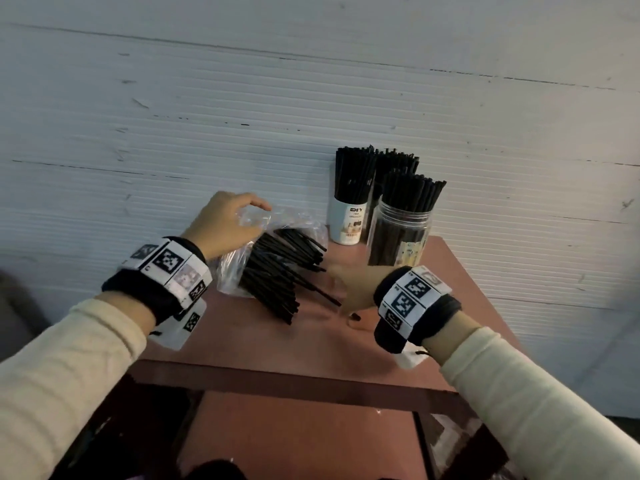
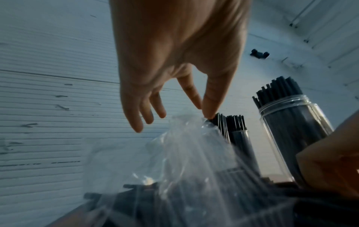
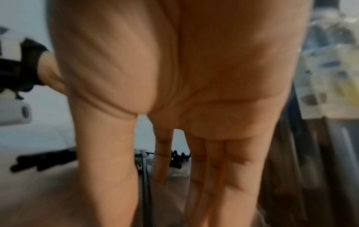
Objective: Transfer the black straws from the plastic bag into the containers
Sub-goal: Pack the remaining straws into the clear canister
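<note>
A clear plastic bag [image 1: 242,265] lies on the red-brown table [image 1: 311,344] with a bundle of black straws [image 1: 277,271] spilling out of its open end. My left hand [image 1: 256,213] pinches the bag's top between thumb and index finger [image 2: 208,107] and lifts the plastic [image 2: 184,153]; its other fingers hang loose. My right hand [image 1: 341,289] is blurred, low over the table just right of the straw ends, its fingers [image 3: 213,169] straight and holding nothing. A white cup [image 1: 346,223], a clear jar [image 1: 398,237] and a third container [image 1: 396,168] behind them hold upright straws.
The small table stands against a white ribbed wall [image 1: 207,116]. The containers stand together at its back right corner, close to my right wrist. One loose straw [image 3: 144,169] lies on the table under my right hand. A lower shelf [image 1: 294,438] shows below the front edge.
</note>
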### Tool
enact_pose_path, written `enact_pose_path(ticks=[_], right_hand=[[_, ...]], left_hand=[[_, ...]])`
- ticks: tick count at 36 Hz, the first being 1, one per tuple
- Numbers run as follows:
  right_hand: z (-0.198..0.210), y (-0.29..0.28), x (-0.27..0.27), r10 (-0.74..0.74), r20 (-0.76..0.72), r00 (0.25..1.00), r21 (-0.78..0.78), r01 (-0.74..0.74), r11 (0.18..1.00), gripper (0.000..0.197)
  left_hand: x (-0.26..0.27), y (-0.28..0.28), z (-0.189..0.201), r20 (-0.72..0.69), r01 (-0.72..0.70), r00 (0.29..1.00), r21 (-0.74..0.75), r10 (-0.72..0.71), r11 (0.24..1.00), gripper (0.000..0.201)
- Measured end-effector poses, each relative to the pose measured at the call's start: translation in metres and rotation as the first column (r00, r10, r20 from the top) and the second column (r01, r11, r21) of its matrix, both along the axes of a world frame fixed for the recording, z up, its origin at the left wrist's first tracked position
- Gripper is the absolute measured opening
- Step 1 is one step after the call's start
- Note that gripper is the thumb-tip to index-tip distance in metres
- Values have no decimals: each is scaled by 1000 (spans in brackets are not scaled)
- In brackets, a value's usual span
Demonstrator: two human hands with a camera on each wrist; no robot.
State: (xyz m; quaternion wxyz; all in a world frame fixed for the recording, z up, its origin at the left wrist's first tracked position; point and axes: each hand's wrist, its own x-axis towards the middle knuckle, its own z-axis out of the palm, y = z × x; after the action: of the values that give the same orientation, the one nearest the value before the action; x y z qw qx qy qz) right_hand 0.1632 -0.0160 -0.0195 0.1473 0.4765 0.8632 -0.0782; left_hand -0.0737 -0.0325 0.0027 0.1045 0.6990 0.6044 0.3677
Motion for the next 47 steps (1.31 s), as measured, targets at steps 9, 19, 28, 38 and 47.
enact_pose_path(ticks=[9,19,28,38,47], right_hand=[[-5,17,-15,129,-122,984,-14,-132,991,25],[-6,57,-72,154,-337,929,193,-92,977,40],[-43,105,-93,-105,-284,953,237,175,956,82],[-36,106,-102,110,-394,913,161,-49,986,54],[-36,104,-102,119,-363,924,140,-72,987,37]], left_hand=[[-18,9,-16,-22,90,995,-155,-94,984,64],[-25,24,-16,40,134,991,-143,-129,981,75],[-33,25,-9,30,95,995,-170,-91,981,74],[-39,28,-5,41,53,998,-178,-47,983,69],[-45,22,-3,-20,19,1000,-224,-24,974,66]])
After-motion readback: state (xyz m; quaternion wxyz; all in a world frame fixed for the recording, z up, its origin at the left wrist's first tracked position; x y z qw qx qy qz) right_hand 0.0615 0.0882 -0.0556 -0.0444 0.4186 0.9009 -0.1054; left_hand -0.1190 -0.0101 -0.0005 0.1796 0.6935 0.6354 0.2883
